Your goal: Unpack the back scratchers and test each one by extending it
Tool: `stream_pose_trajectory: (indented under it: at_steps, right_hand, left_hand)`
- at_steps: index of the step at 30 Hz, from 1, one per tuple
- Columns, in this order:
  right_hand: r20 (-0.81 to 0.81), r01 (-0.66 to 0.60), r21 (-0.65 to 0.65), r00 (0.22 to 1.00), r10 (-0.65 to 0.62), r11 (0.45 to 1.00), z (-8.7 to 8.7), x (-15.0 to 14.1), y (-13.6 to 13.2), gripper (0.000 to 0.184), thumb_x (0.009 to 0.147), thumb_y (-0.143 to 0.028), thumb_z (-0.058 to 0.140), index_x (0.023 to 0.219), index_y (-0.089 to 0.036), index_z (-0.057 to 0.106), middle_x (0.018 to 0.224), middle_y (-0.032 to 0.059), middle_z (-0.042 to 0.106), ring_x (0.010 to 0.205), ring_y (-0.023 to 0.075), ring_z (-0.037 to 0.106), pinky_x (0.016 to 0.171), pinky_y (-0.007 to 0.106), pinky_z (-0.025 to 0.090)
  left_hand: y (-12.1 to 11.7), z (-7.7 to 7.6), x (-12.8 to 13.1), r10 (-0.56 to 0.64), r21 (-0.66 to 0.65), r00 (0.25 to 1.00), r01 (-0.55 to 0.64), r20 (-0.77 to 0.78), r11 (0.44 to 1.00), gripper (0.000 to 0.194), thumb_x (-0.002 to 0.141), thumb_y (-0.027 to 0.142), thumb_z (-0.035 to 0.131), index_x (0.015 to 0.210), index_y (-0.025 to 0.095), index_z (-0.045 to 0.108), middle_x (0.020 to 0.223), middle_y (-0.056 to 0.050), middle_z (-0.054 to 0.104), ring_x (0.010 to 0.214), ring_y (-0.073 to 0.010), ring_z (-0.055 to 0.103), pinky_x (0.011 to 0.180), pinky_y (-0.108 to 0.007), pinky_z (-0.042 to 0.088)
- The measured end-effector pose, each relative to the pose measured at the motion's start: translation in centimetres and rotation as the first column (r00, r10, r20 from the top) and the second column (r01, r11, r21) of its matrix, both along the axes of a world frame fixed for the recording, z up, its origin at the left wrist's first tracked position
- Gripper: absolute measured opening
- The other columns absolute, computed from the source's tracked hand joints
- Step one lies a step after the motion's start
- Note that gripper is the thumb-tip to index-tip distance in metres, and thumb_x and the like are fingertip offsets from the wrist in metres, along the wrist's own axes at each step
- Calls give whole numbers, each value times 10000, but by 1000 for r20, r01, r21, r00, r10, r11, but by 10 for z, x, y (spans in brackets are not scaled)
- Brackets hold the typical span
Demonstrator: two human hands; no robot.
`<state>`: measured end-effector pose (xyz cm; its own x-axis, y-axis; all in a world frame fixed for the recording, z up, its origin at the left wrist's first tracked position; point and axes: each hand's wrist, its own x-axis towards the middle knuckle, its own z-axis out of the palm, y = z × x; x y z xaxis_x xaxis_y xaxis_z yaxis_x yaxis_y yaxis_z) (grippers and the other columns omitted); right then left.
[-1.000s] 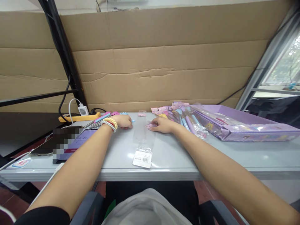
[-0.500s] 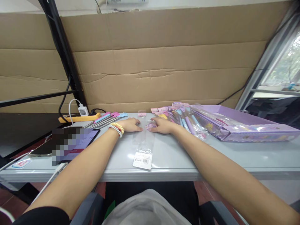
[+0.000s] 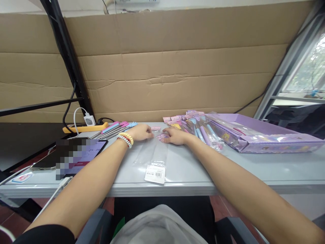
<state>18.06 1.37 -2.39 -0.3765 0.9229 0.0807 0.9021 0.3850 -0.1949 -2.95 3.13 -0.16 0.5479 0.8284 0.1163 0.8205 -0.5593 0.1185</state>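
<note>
Two clear plastic bags overlap on the table in front of me. One clear bag (image 3: 144, 154) has a pink header and slants to the left; my left hand (image 3: 142, 132) has its fingers curled together at that bag's upper edge. The other clear bag (image 3: 160, 157) lies straighter, with a white barcode card (image 3: 155, 174) at its near end. My right hand (image 3: 175, 136) rests with thumb and fingers apart on a small pink-purple card (image 3: 163, 136) at the bags' far part. Exactly what the left fingertips pinch is partly hidden.
Left of my hands lie several metal rods (image 3: 113, 130) with coloured handles and hand-shaped ends. To the right are bagged back scratchers (image 3: 201, 130) and a purple box (image 3: 279, 144). A phone (image 3: 68, 145), a tablet (image 3: 98, 149) and a yellow power strip (image 3: 86, 128) sit at left.
The pink-header bag has shifted toward me, its lower end swinging left, and now spreads apart from the other bag. My left fingers have curled closer together. My right hand stays almost in place.
</note>
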Motion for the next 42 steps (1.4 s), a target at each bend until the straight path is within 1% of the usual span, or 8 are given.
stream_pose_trajectory:
  at_steps: [3,6,11,16,26,32,37,42]
  right_hand:
    - [27,-9,0,1000,9,1000,1,-1,-2,636,778,-543,504,1278,-149,483,1256,160,507,1134,287,476,918,360,379]
    - [38,-25,6,999,25,1000,1,-1,-2,600,783,-545,489,1240,-157,521,1225,146,536,1097,282,500,893,351,390]
    - [21,-37,-12,999,38,999,1,0,-1,608,773,-571,489,1226,-169,534,1186,126,569,1045,269,534,836,320,413]
    - [13,-35,-18,999,36,999,1,1,0,619,766,-583,492,1223,-168,539,1182,130,571,1026,266,542,809,313,420]
    - [14,-47,-12,999,47,999,2,0,0,597,764,-552,513,1218,-164,545,1138,132,592,986,259,559,795,311,420]
    - [25,-49,-6,998,49,999,2,0,0,557,769,-551,507,1170,-170,574,1095,127,609,948,257,571,757,308,424]
    - [29,-44,-12,999,44,999,2,0,0,572,771,-527,512,1211,-162,542,1151,132,588,1011,264,550,809,315,415]
    - [28,-38,-22,999,39,999,2,-1,-1,569,773,-524,505,1212,-164,541,1163,130,585,1027,267,545,814,316,417]
  left_hand:
    - [0,-1,0,47,53,997,-50,57,997,375,754,473,456,936,208,650,909,-47,679,843,-202,611,746,-269,439]
    - [0,-2,-1,26,69,999,-29,38,997,545,733,524,477,1150,184,565,1060,-86,632,953,-227,586,823,-288,432]
    - [-3,-2,-4,-26,-113,990,10,-137,994,951,595,686,532,1395,226,305,1385,-135,377,1275,-316,333,1018,-401,306]
    - [-8,-1,-6,4,-216,988,-37,-152,976,1170,475,729,583,1444,276,107,1511,-116,84,1361,-365,100,1049,-493,229]
    - [-3,-16,6,-24,-95,987,39,161,995,984,686,700,444,1427,119,157,1450,-168,274,1309,-270,305,1043,-343,271]
    - [-2,-15,8,-99,-100,980,117,172,988,813,738,610,461,1372,125,303,1156,-117,594,997,-229,575,828,-287,419]
    - [0,-13,7,-56,-77,995,62,81,995,487,755,464,482,1109,144,581,1013,-84,649,870,-194,595,731,-246,421]
    - [5,-15,6,-139,-53,988,143,67,988,327,761,367,469,967,174,635,934,-56,663,823,-172,587,697,-235,413]
